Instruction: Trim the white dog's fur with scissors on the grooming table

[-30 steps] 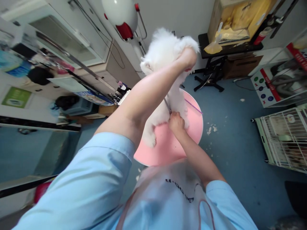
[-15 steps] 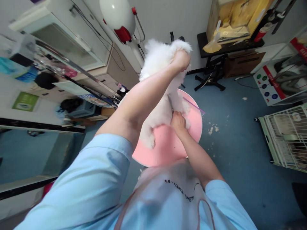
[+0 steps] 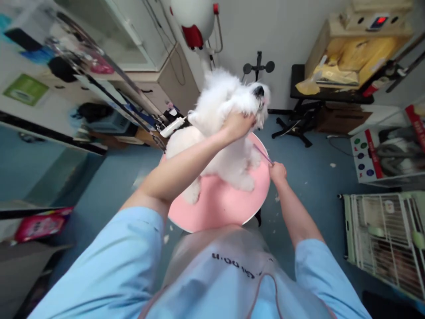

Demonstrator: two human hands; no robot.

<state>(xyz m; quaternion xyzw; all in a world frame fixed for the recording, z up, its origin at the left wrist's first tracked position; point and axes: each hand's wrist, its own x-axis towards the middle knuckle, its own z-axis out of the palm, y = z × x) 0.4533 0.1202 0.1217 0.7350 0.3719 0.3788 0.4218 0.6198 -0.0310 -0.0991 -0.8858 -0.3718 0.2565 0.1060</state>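
Note:
A fluffy white dog (image 3: 222,99) is on a round pink table (image 3: 219,208), its head raised and its black nose pointing to the upper right. My left hand (image 3: 239,124) is closed around the fur under its chin and jaw. Over by the table's right rim, my right hand (image 3: 278,172) has its fingers closed at the near end of a thin purple comb-like tool (image 3: 263,153). The far end of that tool lies close to the dog's front paw. Its teeth, if any, are too small to make out.
A white-and-red dryer (image 3: 194,22) stands behind the dog. To the left are a cabinet (image 3: 179,84) and a metal bar (image 3: 109,66). A wire cage (image 3: 385,230) and a glass-sided box (image 3: 368,155) stand at right. Fur clumps lie on the blue floor (image 3: 305,204).
My left hand has gone from the top of the dog's head to under its chin, and the face has turned into view. My right hand has left the front leg for the purple tool.

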